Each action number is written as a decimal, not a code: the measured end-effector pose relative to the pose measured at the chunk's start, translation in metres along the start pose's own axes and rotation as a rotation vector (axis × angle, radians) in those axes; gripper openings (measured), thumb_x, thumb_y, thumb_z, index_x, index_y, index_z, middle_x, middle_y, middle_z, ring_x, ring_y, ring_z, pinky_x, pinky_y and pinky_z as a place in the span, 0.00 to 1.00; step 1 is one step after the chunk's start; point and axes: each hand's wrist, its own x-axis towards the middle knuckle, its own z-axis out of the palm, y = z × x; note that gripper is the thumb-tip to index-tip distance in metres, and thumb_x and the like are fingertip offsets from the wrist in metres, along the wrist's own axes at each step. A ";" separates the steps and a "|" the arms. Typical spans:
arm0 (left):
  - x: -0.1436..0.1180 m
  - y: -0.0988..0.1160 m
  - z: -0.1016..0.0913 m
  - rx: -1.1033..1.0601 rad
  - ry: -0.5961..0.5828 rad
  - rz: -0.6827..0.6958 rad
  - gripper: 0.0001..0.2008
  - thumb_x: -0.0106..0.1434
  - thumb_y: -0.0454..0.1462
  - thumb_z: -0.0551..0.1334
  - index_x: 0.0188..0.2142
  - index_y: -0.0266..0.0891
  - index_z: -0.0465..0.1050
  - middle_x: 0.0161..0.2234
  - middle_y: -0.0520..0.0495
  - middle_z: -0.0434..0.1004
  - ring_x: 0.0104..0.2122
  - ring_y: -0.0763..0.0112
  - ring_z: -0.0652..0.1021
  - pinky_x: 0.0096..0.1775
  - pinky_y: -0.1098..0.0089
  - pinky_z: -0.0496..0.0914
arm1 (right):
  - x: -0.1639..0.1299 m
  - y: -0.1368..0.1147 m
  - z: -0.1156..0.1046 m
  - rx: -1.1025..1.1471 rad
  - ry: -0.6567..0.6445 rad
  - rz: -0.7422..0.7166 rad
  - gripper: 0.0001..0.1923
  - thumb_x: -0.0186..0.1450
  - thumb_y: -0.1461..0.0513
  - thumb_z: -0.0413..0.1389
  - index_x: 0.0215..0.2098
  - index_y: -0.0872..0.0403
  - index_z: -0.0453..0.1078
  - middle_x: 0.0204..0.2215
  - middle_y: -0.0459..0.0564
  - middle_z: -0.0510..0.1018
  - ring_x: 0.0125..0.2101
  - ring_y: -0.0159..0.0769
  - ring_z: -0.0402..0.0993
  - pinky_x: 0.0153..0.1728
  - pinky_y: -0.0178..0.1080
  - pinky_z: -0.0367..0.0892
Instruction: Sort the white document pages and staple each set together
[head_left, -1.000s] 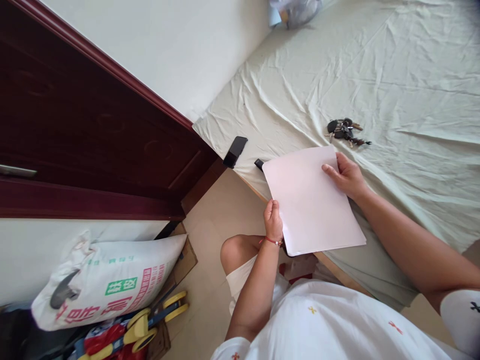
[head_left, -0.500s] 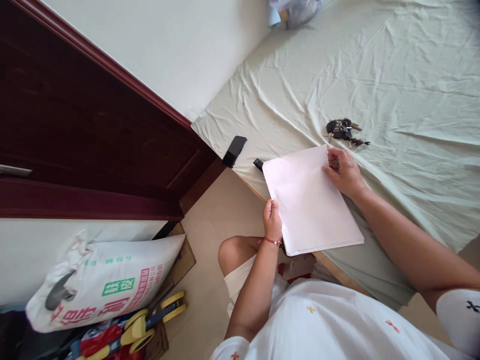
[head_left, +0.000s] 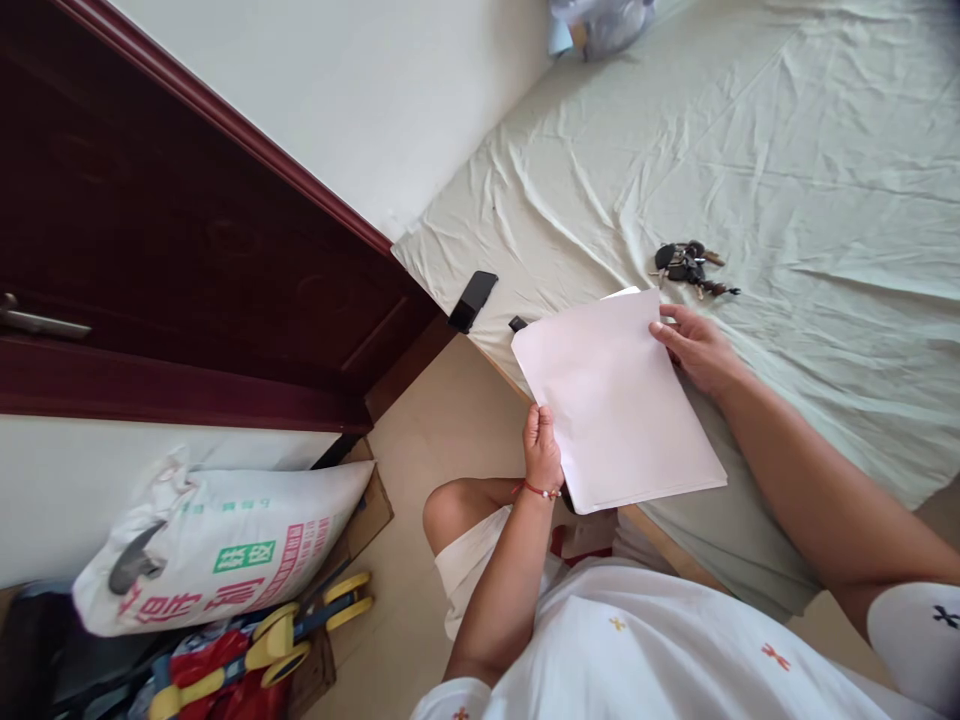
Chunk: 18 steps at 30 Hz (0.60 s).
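Paper stack (head_left: 619, 410) is probably light, floppy stuff, so go for the edges: left hand (head_left: 542, 448) pinching one, right hand (head_left: 699, 348) the opposite.

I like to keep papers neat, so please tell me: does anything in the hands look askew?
Yes, slightly: the papers in the left hand are not flush. A brighter white edge sticks out beyond the top sheet's far edge.

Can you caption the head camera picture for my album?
Left hand holds paper, right hand touching its edge, near keys and a phone on wrinkled cloth.
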 end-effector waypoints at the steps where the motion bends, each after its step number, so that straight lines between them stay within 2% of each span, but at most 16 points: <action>1: -0.002 -0.002 0.000 -0.014 -0.005 -0.011 0.19 0.62 0.50 0.75 0.46 0.42 0.81 0.52 0.45 0.85 0.66 0.58 0.75 0.69 0.60 0.66 | -0.002 -0.003 0.001 0.051 -0.006 0.045 0.29 0.62 0.45 0.68 0.55 0.51 0.75 0.36 0.51 0.85 0.31 0.43 0.83 0.33 0.43 0.77; 5: -0.011 0.000 0.004 -0.082 -0.103 -0.050 0.23 0.55 0.52 0.78 0.44 0.42 0.81 0.49 0.46 0.86 0.61 0.58 0.79 0.67 0.59 0.68 | -0.006 -0.014 0.004 0.124 0.021 0.144 0.21 0.56 0.49 0.73 0.40 0.51 0.79 0.32 0.51 0.85 0.28 0.41 0.81 0.28 0.41 0.77; 8: -0.008 0.012 0.009 -0.154 -0.286 -0.027 0.27 0.52 0.54 0.79 0.45 0.43 0.81 0.49 0.45 0.87 0.57 0.57 0.82 0.63 0.59 0.72 | -0.009 -0.019 0.002 0.107 -0.028 0.192 0.17 0.57 0.51 0.73 0.37 0.51 0.79 0.31 0.50 0.84 0.27 0.40 0.80 0.26 0.40 0.76; 10: 0.000 0.023 0.016 -0.193 -0.336 0.014 0.27 0.53 0.54 0.78 0.46 0.43 0.81 0.50 0.44 0.86 0.56 0.58 0.82 0.61 0.60 0.73 | -0.010 -0.020 0.000 0.063 -0.106 0.225 0.16 0.60 0.50 0.72 0.38 0.51 0.79 0.31 0.50 0.84 0.27 0.39 0.80 0.26 0.40 0.75; 13: 0.018 0.034 0.026 -0.199 -0.311 0.074 0.28 0.57 0.58 0.75 0.46 0.42 0.80 0.50 0.43 0.86 0.55 0.58 0.81 0.60 0.60 0.73 | -0.011 -0.021 -0.002 -0.010 -0.197 0.242 0.18 0.60 0.48 0.71 0.37 0.51 0.77 0.30 0.50 0.83 0.26 0.37 0.78 0.24 0.38 0.73; 15: 0.029 0.036 0.030 -0.164 -0.262 0.116 0.27 0.59 0.60 0.72 0.44 0.41 0.80 0.46 0.44 0.85 0.51 0.61 0.82 0.56 0.61 0.75 | -0.010 -0.021 -0.003 -0.047 -0.236 0.240 0.20 0.59 0.47 0.72 0.36 0.51 0.75 0.30 0.49 0.83 0.26 0.38 0.78 0.24 0.38 0.73; 18: 0.040 0.032 0.031 -0.080 -0.223 0.184 0.23 0.61 0.57 0.71 0.43 0.43 0.80 0.43 0.48 0.83 0.44 0.66 0.81 0.49 0.66 0.75 | -0.010 -0.021 -0.007 -0.080 -0.288 0.241 0.21 0.59 0.47 0.71 0.37 0.52 0.74 0.32 0.49 0.83 0.28 0.39 0.80 0.27 0.39 0.75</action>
